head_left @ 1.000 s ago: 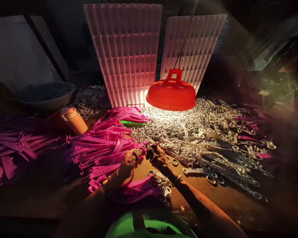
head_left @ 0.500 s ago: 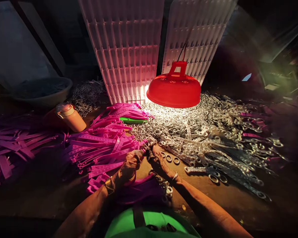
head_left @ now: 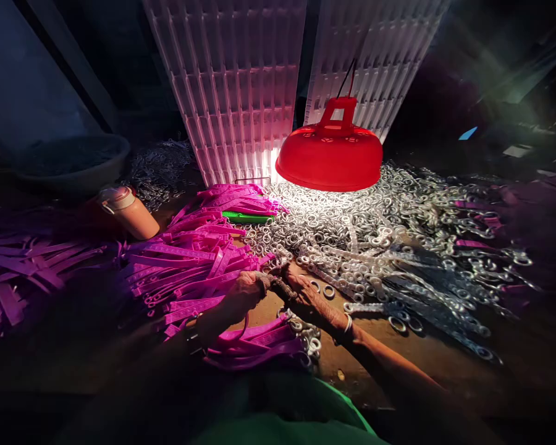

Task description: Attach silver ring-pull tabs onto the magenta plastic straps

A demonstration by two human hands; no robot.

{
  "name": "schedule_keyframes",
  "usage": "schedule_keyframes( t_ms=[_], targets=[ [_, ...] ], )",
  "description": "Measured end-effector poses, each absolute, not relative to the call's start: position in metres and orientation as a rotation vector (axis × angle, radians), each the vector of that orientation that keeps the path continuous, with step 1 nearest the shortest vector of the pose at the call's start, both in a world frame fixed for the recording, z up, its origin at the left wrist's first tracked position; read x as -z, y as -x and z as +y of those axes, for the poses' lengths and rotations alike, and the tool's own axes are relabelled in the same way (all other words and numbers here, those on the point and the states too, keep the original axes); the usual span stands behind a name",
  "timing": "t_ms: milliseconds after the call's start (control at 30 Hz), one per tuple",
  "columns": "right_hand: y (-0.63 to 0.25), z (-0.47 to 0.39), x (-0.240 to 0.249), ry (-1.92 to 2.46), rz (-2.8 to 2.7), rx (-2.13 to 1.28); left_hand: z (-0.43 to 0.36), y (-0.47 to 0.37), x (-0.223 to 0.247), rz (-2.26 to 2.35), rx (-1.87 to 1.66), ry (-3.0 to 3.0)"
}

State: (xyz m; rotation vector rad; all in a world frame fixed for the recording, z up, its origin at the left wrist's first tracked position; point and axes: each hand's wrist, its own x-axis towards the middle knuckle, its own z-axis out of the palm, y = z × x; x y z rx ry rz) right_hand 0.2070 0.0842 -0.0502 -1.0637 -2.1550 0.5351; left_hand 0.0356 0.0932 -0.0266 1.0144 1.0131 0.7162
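My left hand (head_left: 244, 290) is closed on a pink strap (head_left: 245, 324), whose loop hangs below the fingers. Right against it, my right hand (head_left: 308, 298) has its fingers bent and pressed together; what they pinch is hidden. Dark coverings wrap some fingers of both hands. To the left lies a heap of pink straps (head_left: 180, 266). Ahead and to the right spreads a pile of metal rings and clasps (head_left: 324, 232). Under my wrists rests a bunch of pink straps (head_left: 259, 346) with rings (head_left: 312, 343) at its right end.
A red lamp (head_left: 328, 154) hangs low over the ring pile. Behind stand ribbed translucent panels (head_left: 241, 93). An orange bottle (head_left: 132, 213) and a basin (head_left: 83, 173) are at the left. Two loose rings (head_left: 328, 292) lie just beyond my right hand.
My left hand has turned and its forearm has fallen into shadow. My right wrist has shifted slightly right. The lamp and panels sit a little differently in view as the head moved.
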Motion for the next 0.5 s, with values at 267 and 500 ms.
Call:
schedule_keyframes(
  t_ms=[267, 500],
  targets=[
    [-0.204, -0.008, 0.011, 1.307, -2.347, -0.66, 0.052, -0.024, -0.013, 1.019, -0.407, -1.178],
    [-0.205, -0.032, 0.02, 1.209, -2.359, -0.726, 0.012, -0.02, -0.005, 0.795, -0.338, -0.998]
  ],
)
